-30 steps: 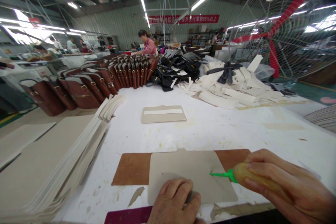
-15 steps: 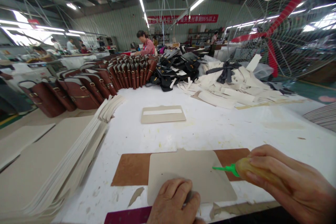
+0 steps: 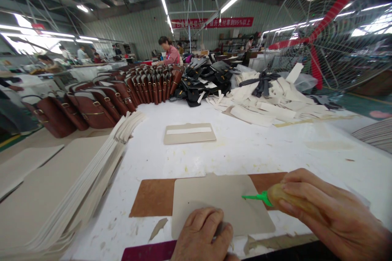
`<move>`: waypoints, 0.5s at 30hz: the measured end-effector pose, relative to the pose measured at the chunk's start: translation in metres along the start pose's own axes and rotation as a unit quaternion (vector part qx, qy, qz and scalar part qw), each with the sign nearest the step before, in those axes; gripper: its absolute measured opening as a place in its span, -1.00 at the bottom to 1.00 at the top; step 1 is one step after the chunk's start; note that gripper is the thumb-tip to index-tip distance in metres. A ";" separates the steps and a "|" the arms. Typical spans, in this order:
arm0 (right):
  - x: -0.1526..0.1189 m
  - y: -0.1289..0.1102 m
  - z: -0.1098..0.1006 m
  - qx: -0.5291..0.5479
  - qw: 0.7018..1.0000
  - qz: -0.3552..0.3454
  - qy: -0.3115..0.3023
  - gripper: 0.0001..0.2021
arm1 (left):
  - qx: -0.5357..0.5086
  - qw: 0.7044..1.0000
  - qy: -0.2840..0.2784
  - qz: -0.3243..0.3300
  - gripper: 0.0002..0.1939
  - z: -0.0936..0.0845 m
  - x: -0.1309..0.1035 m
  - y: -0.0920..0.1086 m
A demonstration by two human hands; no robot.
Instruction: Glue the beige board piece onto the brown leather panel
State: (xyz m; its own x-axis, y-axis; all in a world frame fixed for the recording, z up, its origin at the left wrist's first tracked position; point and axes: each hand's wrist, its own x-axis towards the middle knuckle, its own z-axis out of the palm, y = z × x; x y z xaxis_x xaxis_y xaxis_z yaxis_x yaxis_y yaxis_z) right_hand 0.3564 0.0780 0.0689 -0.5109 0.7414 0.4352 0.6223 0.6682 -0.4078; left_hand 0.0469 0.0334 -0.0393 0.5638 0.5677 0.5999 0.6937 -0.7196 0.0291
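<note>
Left hand [image 3: 203, 234] pins beige panel [image 3: 220, 204] flat; right hand [image 3: 324, 212] clamped on glue bottle [image 3: 284, 200] — green nozzle [image 3: 254, 197] best kept low, steady, along the panel's right edge.

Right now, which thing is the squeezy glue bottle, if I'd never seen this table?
Start at the long white table and come to its near edge, where a grey board lies on brown leather. The bottle is in the right hand, the only thing with a bright green pointed nozzle.
</note>
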 end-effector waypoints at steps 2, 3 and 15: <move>-0.002 0.003 0.000 -0.013 1.000 -0.011 0.016 -0.89 | -0.002 1.000 -0.006 -0.005 -0.47 0.000 -0.001 0.000; -0.003 0.004 0.000 -0.020 0.999 -0.012 0.036 -0.88 | -0.005 1.000 -0.006 -0.007 -0.48 0.000 -0.001 0.000; 0.013 -0.006 0.029 0.070 0.987 0.063 0.133 -0.87 | -0.043 0.989 0.113 -0.080 -0.83 -0.029 -0.010 -0.003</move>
State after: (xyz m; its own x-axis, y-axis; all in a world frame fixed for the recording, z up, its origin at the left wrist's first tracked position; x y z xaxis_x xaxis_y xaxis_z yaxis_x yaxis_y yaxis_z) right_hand 0.3287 0.0850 0.0535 -0.2502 0.7885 0.5618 0.5733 0.5883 -0.5703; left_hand 0.0266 0.0182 -0.0219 0.3281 0.5796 0.7459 0.7199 -0.6647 0.1999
